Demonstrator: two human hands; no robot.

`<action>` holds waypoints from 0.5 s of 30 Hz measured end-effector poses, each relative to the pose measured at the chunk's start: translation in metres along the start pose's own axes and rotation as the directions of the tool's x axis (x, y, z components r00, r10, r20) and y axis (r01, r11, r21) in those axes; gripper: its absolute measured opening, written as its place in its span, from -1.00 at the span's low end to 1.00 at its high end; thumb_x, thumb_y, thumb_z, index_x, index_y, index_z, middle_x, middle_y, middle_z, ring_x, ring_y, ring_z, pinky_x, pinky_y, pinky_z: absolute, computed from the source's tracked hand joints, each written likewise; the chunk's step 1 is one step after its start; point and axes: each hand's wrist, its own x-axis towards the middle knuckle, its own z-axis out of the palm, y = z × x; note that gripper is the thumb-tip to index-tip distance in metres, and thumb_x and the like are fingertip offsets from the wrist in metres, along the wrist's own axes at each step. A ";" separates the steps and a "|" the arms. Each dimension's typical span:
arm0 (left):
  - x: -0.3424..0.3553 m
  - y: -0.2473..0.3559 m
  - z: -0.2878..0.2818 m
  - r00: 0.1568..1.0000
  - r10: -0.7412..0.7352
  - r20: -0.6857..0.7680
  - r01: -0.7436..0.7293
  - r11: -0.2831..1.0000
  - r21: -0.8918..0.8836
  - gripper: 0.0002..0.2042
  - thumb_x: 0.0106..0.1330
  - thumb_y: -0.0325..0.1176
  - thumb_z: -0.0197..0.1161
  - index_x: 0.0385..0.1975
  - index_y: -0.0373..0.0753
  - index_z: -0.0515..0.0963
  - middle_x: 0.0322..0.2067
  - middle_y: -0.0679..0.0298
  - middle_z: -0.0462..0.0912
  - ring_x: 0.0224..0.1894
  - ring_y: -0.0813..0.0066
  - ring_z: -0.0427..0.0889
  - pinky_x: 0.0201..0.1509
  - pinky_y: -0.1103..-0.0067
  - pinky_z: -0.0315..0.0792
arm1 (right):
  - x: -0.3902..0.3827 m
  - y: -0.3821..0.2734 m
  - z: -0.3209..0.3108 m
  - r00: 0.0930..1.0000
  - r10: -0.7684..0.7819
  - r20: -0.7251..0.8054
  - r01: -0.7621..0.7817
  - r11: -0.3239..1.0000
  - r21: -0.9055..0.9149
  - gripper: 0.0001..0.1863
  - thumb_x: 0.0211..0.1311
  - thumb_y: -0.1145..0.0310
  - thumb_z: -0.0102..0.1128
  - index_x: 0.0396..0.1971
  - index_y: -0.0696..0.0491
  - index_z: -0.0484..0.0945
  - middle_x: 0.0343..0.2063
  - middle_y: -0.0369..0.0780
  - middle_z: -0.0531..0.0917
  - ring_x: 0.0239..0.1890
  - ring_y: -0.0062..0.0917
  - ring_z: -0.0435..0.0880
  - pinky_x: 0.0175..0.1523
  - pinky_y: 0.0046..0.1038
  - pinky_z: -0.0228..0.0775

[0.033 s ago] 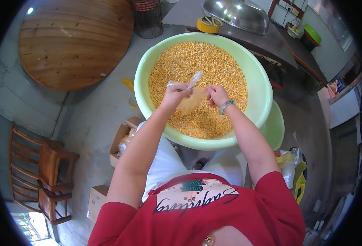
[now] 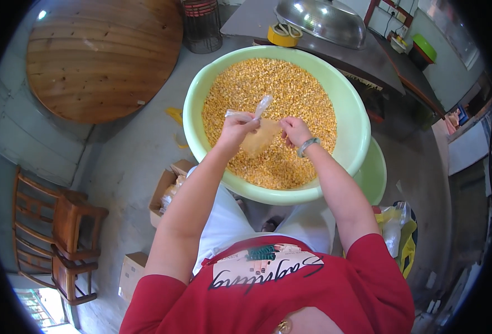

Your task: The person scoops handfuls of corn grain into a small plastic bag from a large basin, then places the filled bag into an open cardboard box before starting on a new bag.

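A large pale green tub (image 2: 353,133) stands in front of me, holding a broad heap of yellow corn kernels (image 2: 293,83). Over the heap, a thin clear plastic bag (image 2: 261,139) stretches between my hands. My left hand (image 2: 238,129) is closed on its gathered part, and a twisted end sticks up past the fingers. On the other side, my right hand (image 2: 296,131) pinches the bag's edge between thumb and fingers. A bracelet (image 2: 309,146) circles my right wrist. The kernels behind the bag show through it; whether any are inside, I cannot tell.
Left of the tub lies an open cardboard box (image 2: 161,192) with plastic bags. A second green basin (image 2: 374,172) sits partly under the tub's right side. Beyond the tub, a table (image 2: 251,19) carries a metal lid (image 2: 324,22) and a yellow tape roll (image 2: 284,35). Wooden chairs (image 2: 73,222) stand left.
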 end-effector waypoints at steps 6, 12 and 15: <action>0.001 0.022 -0.014 0.996 0.027 -0.091 -0.041 0.987 -0.154 -0.94 0.02 -0.53 0.22 -0.49 -0.31 0.51 -0.56 0.37 0.49 -0.51 0.67 0.39 -0.41 0.73 0.23 | -0.006 -0.010 0.004 0.985 -0.128 -0.112 0.134 0.990 0.046 -0.64 0.18 0.35 0.00 0.00 0.04 0.35 -0.61 -0.25 0.55 -0.77 -0.64 0.47 -0.70 -0.59 0.29; -0.020 0.079 -0.046 0.944 0.140 -0.300 -0.223 0.938 -0.264 -0.87 -0.02 -0.59 0.25 -0.44 -0.33 0.53 -0.58 0.37 0.51 -0.55 0.67 0.40 -0.43 0.75 0.26 | 0.000 0.004 0.002 0.998 -0.053 0.023 0.057 0.968 -0.246 -0.76 0.14 0.36 0.01 -0.20 0.06 0.52 -0.50 -0.18 0.61 -0.60 -0.50 0.58 -0.47 -0.46 0.42; -0.049 0.108 -0.067 0.912 0.161 -0.378 -0.282 0.914 -0.291 -0.87 0.04 -0.58 0.23 -0.39 -0.37 0.53 -0.53 0.32 0.54 -0.54 0.65 0.43 -0.42 0.73 0.33 | -0.005 0.007 0.012 0.952 -0.180 0.247 0.296 0.748 -0.595 -0.75 0.11 0.33 -0.01 -0.25 0.06 0.55 -0.39 -0.13 0.62 -0.35 -0.34 0.60 -0.20 -0.35 0.43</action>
